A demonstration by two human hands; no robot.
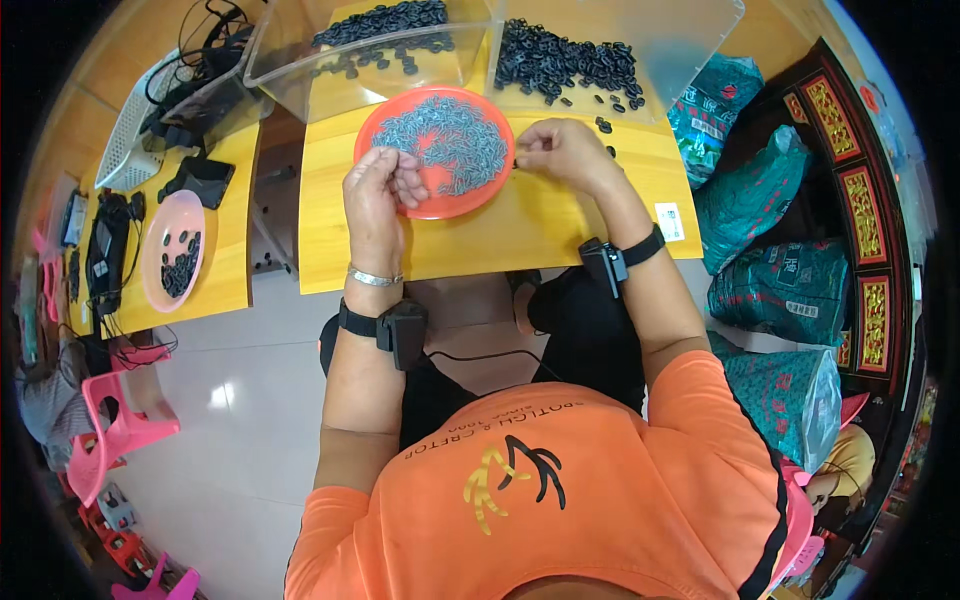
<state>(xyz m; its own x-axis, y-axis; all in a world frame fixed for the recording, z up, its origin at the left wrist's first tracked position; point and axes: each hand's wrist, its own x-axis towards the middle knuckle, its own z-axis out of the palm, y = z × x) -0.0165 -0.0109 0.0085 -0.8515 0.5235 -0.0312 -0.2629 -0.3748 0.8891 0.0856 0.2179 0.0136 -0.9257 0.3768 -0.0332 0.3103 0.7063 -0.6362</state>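
On the yellow table, a red round plate point(365, 150) holds a heap of small grey metal pieces that look like screws point(455, 135). My left hand point(384, 182) is over the plate's left rim with its fingers curled together. Whatever may be in those fingers is too small or hidden to make out. Just off the plate's right rim, my right hand point(568, 152) pinches a small black piece point(516, 164) between thumb and fingertips. Loose black oval parts point(565, 65) lie behind the plate, some scattered toward my right hand.
Clear plastic bins point(365, 78) with more black parts stand at the back. To the left, a second table bears a pink bowl point(160, 290) of black parts, cables and a white basket point(130, 150). Green sacks point(780, 290) line the right side. A pink chair point(125, 425) stands at left.
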